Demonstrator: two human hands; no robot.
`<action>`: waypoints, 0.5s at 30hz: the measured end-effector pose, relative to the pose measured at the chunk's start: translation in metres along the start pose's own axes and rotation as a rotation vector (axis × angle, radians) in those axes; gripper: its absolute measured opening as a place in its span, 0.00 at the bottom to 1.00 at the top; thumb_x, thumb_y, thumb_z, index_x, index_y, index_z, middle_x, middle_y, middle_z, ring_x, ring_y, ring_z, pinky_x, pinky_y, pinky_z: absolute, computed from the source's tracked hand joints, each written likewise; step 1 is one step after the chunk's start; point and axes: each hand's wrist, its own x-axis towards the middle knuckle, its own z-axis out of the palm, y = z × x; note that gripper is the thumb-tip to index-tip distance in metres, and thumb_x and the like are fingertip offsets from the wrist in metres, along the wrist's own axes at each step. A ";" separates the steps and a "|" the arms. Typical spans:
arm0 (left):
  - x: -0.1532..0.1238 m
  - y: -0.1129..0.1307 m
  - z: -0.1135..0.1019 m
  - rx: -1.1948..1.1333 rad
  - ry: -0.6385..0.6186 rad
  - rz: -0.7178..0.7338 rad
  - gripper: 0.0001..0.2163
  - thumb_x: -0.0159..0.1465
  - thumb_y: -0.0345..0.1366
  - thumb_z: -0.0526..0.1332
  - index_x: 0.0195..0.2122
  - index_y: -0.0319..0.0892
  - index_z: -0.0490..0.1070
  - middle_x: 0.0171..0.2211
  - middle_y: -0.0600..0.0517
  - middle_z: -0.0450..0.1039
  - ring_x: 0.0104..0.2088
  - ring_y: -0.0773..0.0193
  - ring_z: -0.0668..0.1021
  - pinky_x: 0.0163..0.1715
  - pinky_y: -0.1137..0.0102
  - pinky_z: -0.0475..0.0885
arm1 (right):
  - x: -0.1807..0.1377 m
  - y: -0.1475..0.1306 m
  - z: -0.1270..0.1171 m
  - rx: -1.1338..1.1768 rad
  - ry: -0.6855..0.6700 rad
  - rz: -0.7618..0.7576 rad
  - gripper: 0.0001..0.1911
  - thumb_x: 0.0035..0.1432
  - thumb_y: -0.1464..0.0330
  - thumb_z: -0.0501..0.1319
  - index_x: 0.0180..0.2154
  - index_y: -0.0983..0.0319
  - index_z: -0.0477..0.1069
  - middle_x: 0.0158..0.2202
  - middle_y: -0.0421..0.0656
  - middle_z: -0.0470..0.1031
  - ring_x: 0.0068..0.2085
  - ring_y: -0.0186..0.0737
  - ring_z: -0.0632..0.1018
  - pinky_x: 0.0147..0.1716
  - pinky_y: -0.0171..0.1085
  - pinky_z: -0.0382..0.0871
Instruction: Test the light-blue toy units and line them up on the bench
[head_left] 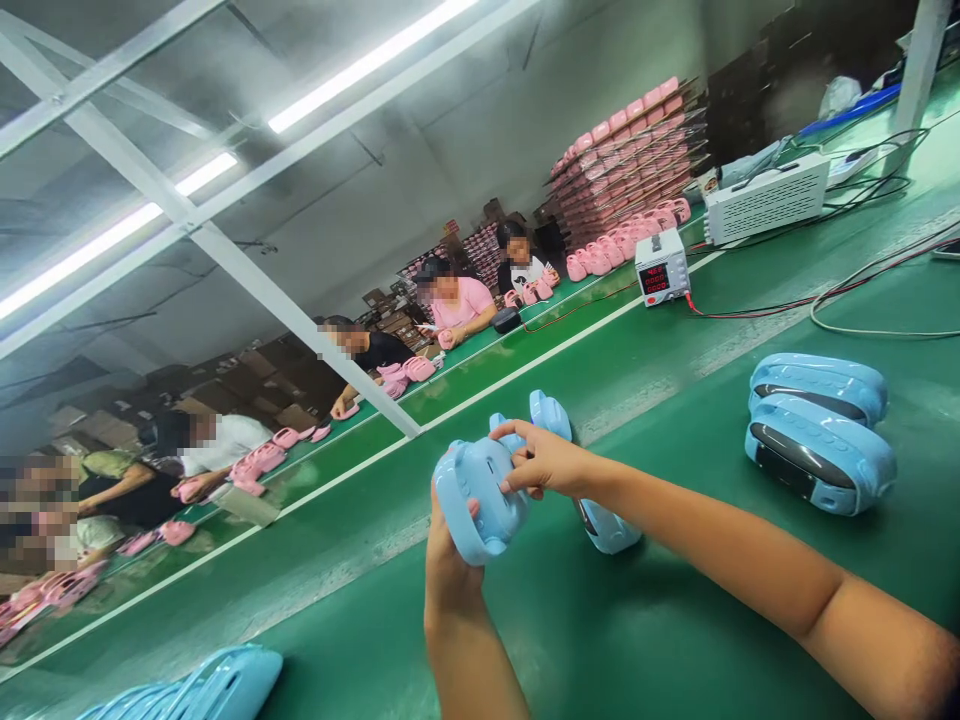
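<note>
Gripping one blue shell (480, 500) above the green belt (675, 610), left hand (446, 555) wraps its underside, palm hidden; right hand (544, 462) pinches its top edge. A second shell (600, 520) sits partly hidden behind. Two more shells (821, 430) lie right; another (217, 690) is cut off below.

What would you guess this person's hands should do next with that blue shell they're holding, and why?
Probably set it down beside the finished-looking pair on the green table. The left hand grips the blue shell from below while the right hand presses its top, as if checking or seating it.
</note>
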 end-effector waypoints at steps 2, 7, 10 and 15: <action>-0.002 0.001 0.001 0.042 0.013 0.043 0.38 0.46 0.36 0.65 0.59 0.45 0.54 0.55 0.42 0.58 0.51 0.44 0.68 0.44 0.55 0.68 | -0.001 -0.001 -0.001 -0.003 -0.010 -0.005 0.36 0.37 0.73 0.66 0.49 0.60 0.54 0.16 0.29 0.50 0.18 0.26 0.57 0.16 0.28 0.58; -0.001 0.003 0.006 0.044 0.074 0.067 0.35 0.46 0.37 0.66 0.57 0.45 0.57 0.53 0.43 0.61 0.48 0.48 0.70 0.42 0.57 0.70 | 0.002 0.002 -0.001 -0.015 -0.050 -0.055 0.37 0.39 0.71 0.66 0.52 0.61 0.53 0.16 0.30 0.51 0.18 0.28 0.60 0.17 0.29 0.59; 0.005 0.001 0.006 0.051 0.151 0.108 0.34 0.45 0.38 0.67 0.54 0.42 0.60 0.50 0.45 0.63 0.43 0.57 0.71 0.39 0.66 0.70 | 0.005 0.006 0.002 0.015 0.024 -0.068 0.29 0.42 0.70 0.65 0.47 0.63 0.58 0.17 0.31 0.52 0.18 0.26 0.59 0.17 0.29 0.59; 0.009 -0.002 0.005 0.122 0.289 0.166 0.36 0.41 0.36 0.69 0.53 0.43 0.60 0.43 0.49 0.66 0.31 0.71 0.69 0.26 0.78 0.67 | 0.006 0.008 0.014 -0.119 0.186 -0.044 0.07 0.54 0.70 0.57 0.32 0.68 0.63 0.20 0.36 0.59 0.17 0.25 0.61 0.13 0.28 0.55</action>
